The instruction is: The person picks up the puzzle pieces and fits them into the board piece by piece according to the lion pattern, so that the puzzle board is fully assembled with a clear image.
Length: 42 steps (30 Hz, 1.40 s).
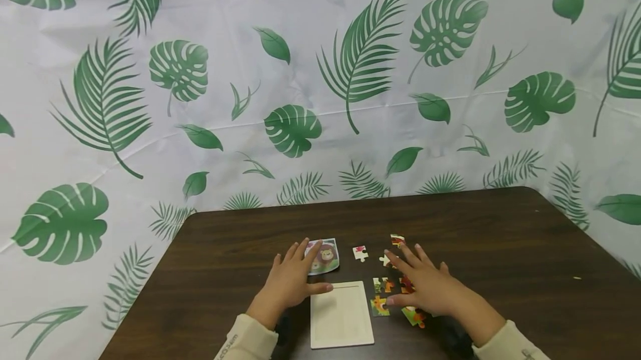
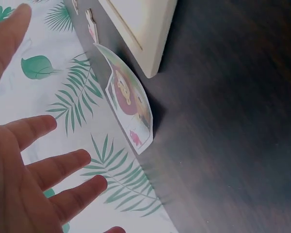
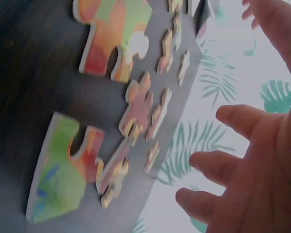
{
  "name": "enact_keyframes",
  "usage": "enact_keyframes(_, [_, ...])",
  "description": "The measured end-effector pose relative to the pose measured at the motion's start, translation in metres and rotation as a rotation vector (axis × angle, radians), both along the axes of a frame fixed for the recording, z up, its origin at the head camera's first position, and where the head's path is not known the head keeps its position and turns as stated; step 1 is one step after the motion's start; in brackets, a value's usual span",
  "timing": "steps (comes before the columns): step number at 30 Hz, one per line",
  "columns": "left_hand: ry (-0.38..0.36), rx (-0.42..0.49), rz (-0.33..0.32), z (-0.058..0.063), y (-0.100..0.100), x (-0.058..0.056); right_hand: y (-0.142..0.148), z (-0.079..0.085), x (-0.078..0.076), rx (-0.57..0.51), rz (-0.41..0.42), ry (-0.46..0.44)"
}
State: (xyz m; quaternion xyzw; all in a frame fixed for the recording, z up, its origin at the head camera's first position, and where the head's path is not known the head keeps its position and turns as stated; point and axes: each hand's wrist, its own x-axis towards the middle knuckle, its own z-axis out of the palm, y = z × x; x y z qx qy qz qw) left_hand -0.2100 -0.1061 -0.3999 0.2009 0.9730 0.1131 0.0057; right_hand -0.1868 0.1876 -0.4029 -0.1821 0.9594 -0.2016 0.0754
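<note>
My left hand (image 1: 289, 281) is held with fingers spread above the table and grips nothing. Beneath its fingertips lies a curled paper card (image 1: 328, 255) with a printed lion, partly hidden by the hand in the head view. The left thumb extends over the top edge of a pale wooden puzzle tray (image 1: 341, 321). Over a scatter of jigsaw pieces hovers my right hand (image 1: 433, 289), its fingers apart and nothing held. A green and orange piece (image 3: 63, 170) shows in the right wrist view, apart from the fingers. Some pieces are partly covered by that hand in the head view.
The dark wooden table (image 1: 516, 271) carries everything. A jigsaw piece with a pink print (image 1: 360, 253) lies right of the card, and an orange one (image 1: 379, 305) beside the tray. Behind the table hangs a white cloth (image 1: 310, 59) with green leaves.
</note>
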Motion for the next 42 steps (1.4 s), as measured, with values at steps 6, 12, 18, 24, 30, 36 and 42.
enact_keyframes(6, [-0.071,0.043,-0.037,-0.005,-0.009,0.008,-0.009,-0.001,-0.005,0.031,0.011,-0.001])
enact_keyframes(12, [-0.138,0.098,-0.091,-0.015,-0.019,0.02,-0.016,-0.001,-0.016,0.066,0.008,-0.007])
enact_keyframes(18, [-0.152,0.124,-0.111,-0.023,-0.025,0.03,-0.025,-0.003,-0.028,0.091,0.013,0.005])
enact_keyframes(24, [-0.137,0.129,-0.14,-0.028,-0.026,0.037,-0.037,-0.003,-0.042,0.094,0.041,0.036])
enact_keyframes(30, [-0.178,0.132,-0.119,-0.028,-0.025,0.041,-0.048,-0.007,-0.056,0.128,0.08,0.063])
enact_keyframes(36, [-0.152,0.105,-0.118,-0.027,-0.025,0.039,-0.054,-0.009,-0.069,0.153,0.103,0.091])
enact_keyframes(42, [-0.137,0.093,-0.113,-0.026,-0.024,0.037,-0.059,-0.011,-0.079,0.156,0.115,0.09])
